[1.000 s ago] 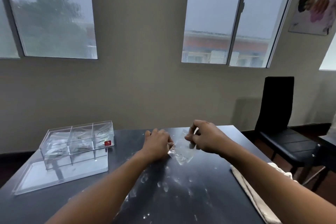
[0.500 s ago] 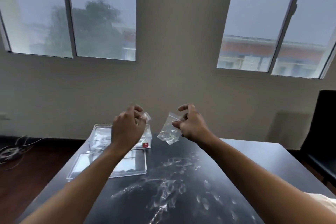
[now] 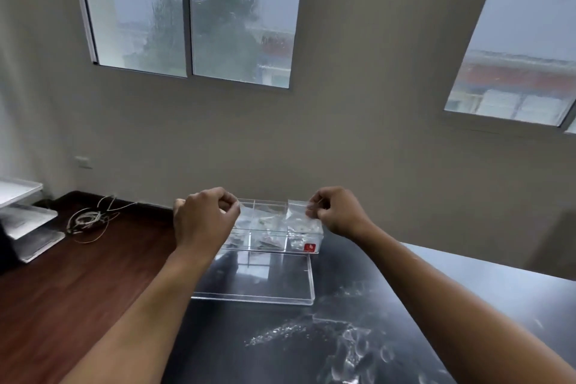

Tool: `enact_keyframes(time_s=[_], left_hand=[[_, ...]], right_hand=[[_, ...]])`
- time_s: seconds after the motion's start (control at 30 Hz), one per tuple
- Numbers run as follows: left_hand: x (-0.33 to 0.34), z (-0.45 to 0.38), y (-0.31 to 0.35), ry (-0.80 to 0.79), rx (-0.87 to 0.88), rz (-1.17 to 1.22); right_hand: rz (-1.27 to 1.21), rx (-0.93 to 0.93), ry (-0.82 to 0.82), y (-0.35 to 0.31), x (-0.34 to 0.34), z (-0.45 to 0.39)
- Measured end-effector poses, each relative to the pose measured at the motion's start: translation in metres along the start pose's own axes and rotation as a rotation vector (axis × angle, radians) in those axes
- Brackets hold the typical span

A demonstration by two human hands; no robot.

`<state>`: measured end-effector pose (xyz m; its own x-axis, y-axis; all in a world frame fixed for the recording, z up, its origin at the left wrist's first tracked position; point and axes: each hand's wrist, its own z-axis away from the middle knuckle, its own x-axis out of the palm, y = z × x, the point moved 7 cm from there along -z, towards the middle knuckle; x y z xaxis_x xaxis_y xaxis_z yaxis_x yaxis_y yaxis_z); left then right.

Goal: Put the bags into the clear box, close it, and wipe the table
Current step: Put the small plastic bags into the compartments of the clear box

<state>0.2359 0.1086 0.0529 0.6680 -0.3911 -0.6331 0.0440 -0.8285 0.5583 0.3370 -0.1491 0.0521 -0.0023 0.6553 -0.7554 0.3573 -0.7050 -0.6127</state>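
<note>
A clear box with divided compartments stands open on the dark table, several small bags lying inside it. Its clear lid lies flat just in front. My right hand pinches a small clear bag by its top edge over the box's right-hand compartments. My left hand hovers over the box's left end with fingers pinched on another small clear bag, mostly hidden behind the hand.
Wet smears and droplets cover the tabletop near me. Left of the table lies wooden floor with a coil of cable and a metal shelf unit.
Both hands carried their bags from above the table's middle to over the box. My view swung left and down, bringing the box and lid to the centre.
</note>
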Motion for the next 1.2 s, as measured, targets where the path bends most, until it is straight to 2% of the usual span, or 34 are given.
enact_keyframes(time_s=[0.2, 0.3, 0.37, 0.5, 0.6, 0.7, 0.77, 0.87, 0.97, 1.07, 1.2], left_hand=[[0.013, -0.003, -0.006, 0.002, 0.039, -0.269], [0.017, -0.002, -0.004, -0.015, 0.052, -0.356], [0.019, -0.002, -0.004, -0.021, 0.068, -0.373], [0.017, -0.003, -0.001, 0.002, 0.131, -0.293], [0.015, -0.003, 0.005, 0.014, 0.205, -0.254], [0.016, -0.003, 0.006, 0.022, 0.242, -0.348], [0.018, -0.003, 0.004, -0.006, 0.255, -0.419], [0.023, -0.003, -0.001, -0.069, 0.244, -0.467], [0.024, -0.002, -0.004, -0.104, 0.210, -0.494], [0.028, -0.002, -0.009, -0.180, 0.164, -0.508], [0.034, -0.001, -0.011, -0.236, 0.157, -0.486]], right_hand=[[0.280, -0.082, -0.096, -0.008, 0.010, -0.017], [0.358, -0.073, -0.223, -0.010, 0.020, -0.021], [0.437, -0.070, -0.303, -0.013, 0.030, -0.021], [0.526, -0.089, -0.292, -0.027, 0.026, -0.023], [0.504, -0.104, -0.265, -0.036, 0.012, -0.018], [0.486, -0.180, -0.248, -0.042, 0.000, -0.007], [0.523, -0.218, -0.297, -0.041, 0.003, 0.004], [0.466, -0.160, -0.427, -0.032, 0.015, 0.018], [0.445, -0.158, -0.431, -0.033, 0.020, 0.023], [0.527, -0.194, -0.448, -0.034, 0.027, 0.023], [0.477, -0.182, -0.497, -0.026, 0.037, 0.020]])
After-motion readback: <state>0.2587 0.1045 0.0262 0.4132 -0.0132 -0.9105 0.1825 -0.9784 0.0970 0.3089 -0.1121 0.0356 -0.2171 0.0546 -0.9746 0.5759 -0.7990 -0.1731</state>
